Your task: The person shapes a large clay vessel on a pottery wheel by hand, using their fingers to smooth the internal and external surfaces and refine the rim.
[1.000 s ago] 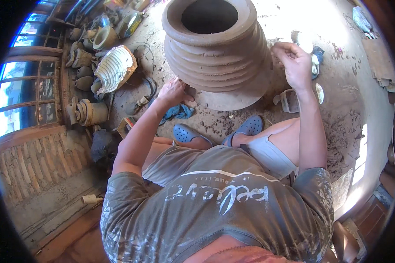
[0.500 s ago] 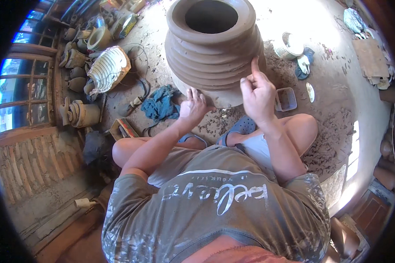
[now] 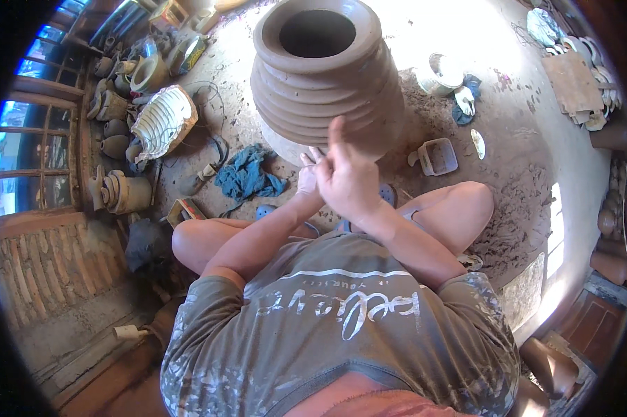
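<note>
A large wet clay pot (image 3: 324,94), with a wide thick rim and ridged sides, stands upright in front of me on a pale round base (image 3: 277,142). My left hand (image 3: 308,179) is low at the near edge of the base, its fingertips stretched toward it and part of it hidden behind my other hand. My right hand (image 3: 352,179) crosses in front of the pot's lower wall, one finger pointing up and the others bent. It overlaps the ridges in view; whether it touches the clay I cannot tell. Nothing shows in either hand.
Beside the base lies a blue-green cloth (image 3: 249,172). To the right are a clear plastic tub (image 3: 440,157), a pale bucket (image 3: 440,75) and a white oval piece (image 3: 478,144). A ribbed white mould (image 3: 164,124) and several pots line the left. Clay scraps (image 3: 518,222) litter the floor.
My right hand has swung left from the pot's right side to its front, now overlapping my left hand. The whole view has shifted slightly, so the pot appears farther left.
</note>
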Demonstrator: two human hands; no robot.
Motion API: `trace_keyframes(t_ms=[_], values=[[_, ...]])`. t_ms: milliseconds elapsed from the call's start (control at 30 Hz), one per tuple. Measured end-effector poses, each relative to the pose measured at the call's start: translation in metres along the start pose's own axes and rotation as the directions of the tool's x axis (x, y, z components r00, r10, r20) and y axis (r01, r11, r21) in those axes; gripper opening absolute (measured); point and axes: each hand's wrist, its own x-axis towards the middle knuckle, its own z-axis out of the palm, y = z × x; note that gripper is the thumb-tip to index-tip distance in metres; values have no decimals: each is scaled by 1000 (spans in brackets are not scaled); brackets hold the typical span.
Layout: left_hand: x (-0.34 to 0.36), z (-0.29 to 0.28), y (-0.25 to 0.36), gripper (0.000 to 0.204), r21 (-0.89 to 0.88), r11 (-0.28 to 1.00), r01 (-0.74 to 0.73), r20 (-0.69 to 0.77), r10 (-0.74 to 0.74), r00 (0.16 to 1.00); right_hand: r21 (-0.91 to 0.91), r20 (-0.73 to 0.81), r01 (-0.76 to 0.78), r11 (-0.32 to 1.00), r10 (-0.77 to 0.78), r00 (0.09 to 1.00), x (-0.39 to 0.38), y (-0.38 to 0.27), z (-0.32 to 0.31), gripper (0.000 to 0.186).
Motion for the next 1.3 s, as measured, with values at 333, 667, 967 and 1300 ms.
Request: trace_keyframes(t_ms=[333, 667, 967, 1300], values=[[8, -84, -40, 60, -739, 346, 578, 525, -242, 816, 28, 40, 112, 993, -113, 993, -25, 50, -15, 22], [-6, -101, 14, 75, -558, -51, 829, 830, -59, 555, 91, 280, 408, 909, -416, 865, -68, 86, -14, 20], [-3, -95, 39, 46, -768, -95, 634, 639, -50, 767, 295, 227, 69, 953, -140, 964, -69, 86, -29, 19], [1, -74, 33, 68, -658, -304, 689, 736, -65, 674, 59, 184, 437, 897, -440, 879, -59, 89, -40, 20]])
